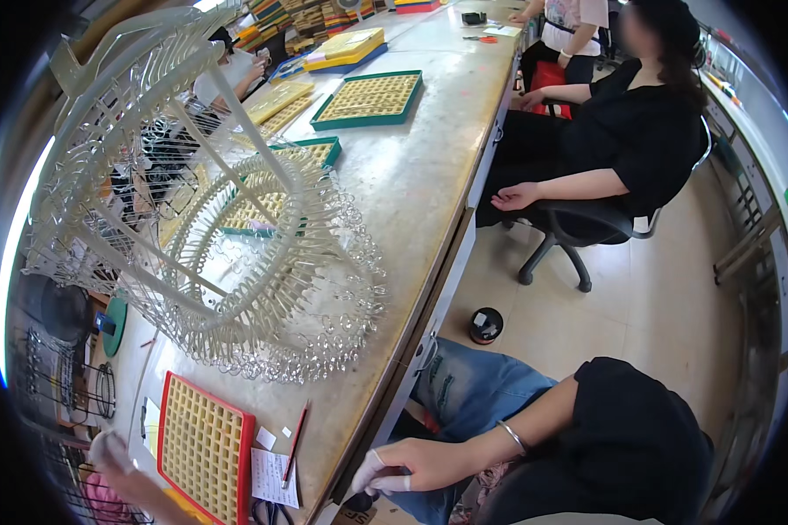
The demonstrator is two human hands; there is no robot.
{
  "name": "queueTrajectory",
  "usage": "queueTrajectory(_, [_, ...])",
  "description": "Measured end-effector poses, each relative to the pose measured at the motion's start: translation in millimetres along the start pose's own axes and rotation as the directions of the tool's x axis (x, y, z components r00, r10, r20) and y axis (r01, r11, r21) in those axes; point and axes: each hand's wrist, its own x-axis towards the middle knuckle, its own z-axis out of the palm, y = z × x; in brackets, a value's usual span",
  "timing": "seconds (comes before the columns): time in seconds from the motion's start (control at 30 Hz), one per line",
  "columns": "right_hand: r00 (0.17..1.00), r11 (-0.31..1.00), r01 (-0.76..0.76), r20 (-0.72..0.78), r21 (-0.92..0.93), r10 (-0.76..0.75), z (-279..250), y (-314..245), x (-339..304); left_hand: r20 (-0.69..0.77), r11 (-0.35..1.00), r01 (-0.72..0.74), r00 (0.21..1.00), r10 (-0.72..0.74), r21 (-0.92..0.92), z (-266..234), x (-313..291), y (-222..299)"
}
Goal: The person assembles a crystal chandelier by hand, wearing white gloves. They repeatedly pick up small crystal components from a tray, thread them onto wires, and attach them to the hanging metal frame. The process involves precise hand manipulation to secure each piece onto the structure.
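Note:
My right hand, with white covers on some fingertips and a silver bangle at the wrist, hangs at the table's near edge. Its fingers are loosely bent and apart, with nothing visible in them. At the lower left my left hand is smeared by motion, its fingers unclear, beside a dark wire rack. Between the hands lies a red tray with a beige grid of small compartments. Beyond it stands a large translucent hook rack, hung with many small shiny loops.
A red pencil, a written paper and dark-handled scissors lie beside the red tray. Green trays sit farther up the table. A co-worker in black sits on a swivel chair to the right. A round black container is on the floor.

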Motion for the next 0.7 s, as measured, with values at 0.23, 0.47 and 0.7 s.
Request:
queueTrajectory(0.23, [0.948, 0.960, 0.278, -0.153, -0.029, -0.279, 1, -48, 47, 0.040, 0.942, -0.236, 0.967, 0.253, -0.238, 22, -78, 172])
queueTrajectory(0.47, [0.991, 0.979, -0.011, -0.129, 0.203, 0.038, 1, -64, 37, 0.607, 0.936, 0.056, 0.775, 0.179, -0.348, 50, -152, 173])
queueTrajectory(0.7, [0.954, 0.920, -0.248, -0.090, 0.305, 0.287, -9, -42, 28, 0.565, 0.686, 0.517, 0.805, -0.183, -0.513, 64, -198, 160])
